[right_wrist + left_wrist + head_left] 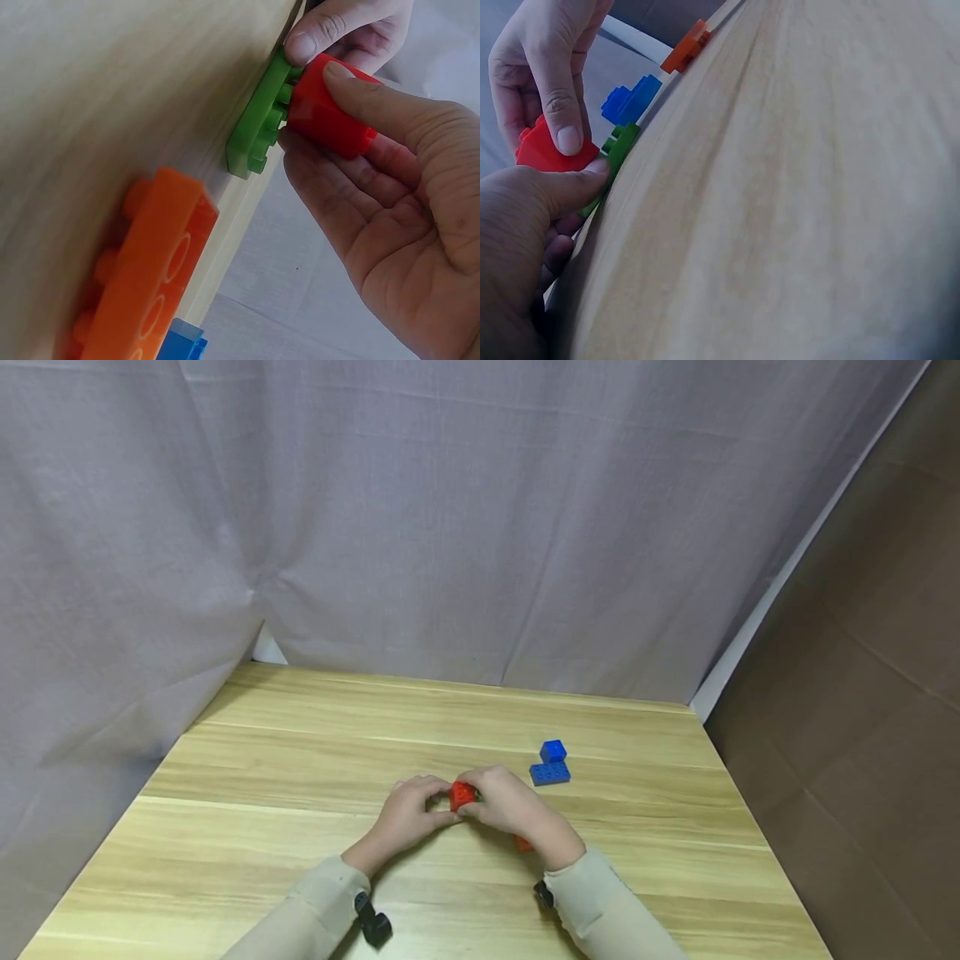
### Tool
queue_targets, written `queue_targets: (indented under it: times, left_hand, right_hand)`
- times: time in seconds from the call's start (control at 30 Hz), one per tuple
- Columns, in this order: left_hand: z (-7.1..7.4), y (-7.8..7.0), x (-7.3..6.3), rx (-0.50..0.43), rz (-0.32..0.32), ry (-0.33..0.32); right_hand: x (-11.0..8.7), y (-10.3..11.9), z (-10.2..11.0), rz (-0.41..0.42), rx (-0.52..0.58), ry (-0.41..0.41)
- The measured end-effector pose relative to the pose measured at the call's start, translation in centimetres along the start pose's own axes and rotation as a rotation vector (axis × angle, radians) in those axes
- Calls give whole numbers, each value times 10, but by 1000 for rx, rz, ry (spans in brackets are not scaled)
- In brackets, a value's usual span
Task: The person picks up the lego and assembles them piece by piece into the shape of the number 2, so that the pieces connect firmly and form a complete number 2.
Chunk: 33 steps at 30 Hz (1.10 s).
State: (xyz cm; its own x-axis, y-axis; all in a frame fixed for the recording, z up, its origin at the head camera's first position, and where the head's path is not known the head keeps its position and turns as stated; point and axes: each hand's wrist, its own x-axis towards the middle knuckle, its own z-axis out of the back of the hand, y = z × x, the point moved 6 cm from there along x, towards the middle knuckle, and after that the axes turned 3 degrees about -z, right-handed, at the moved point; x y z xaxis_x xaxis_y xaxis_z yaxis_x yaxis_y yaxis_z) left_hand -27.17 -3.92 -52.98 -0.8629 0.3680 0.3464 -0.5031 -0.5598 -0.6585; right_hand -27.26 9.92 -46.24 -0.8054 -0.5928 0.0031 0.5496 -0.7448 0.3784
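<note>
My right hand (405,187) pinches a red building brick (330,105) between thumb and fingers. Its underside meets the studs at one end of a thin green building brick (259,120); whether they are pressed together I cannot tell. At that same end, my left hand (408,818) holds the green brick with thumb and curled fingers, partly hidden in the left wrist view. In the head view the red brick covers much of the green one. An orange building brick (150,270) lies studs sideways near my right wrist.
Farther back on the wooden table (300,743) are a flat blue brick (550,774) and a smaller blue block (553,751) touching or just behind it. Grey cloth (450,527) hangs along the far edge; a brown panel (862,735) stands at right.
</note>
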Motion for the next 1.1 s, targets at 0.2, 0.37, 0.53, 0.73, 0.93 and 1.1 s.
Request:
queue_targets:
  times: [0.2, 0.37, 0.53, 0.73, 0.93, 1.1]
  left_hand:
    - [-1, 2, 0, 12, 2, 0]
    - [-2, 2, 0, 12, 4, 1]
    - [-2, 2, -1, 14, 4, 1]
    - [-2, 2, -1, 22, 2, -1]
    - [-3, -1, -1, 15, 3, 1]
    - [-3, -2, 0, 24, -7, -2]
  right_hand:
    - [0, -2, -1, 3, -1, -2]
    - [-1, -4, -1, 4, -2, -1]
    - [-2, -4, -2, 9, -3, 1]
    - [-2, -4, -1, 9, -3, 0]
    - [-3, -5, -1, -2, -12, 5]
    - [-3, -5, 0, -5, -18, 10]
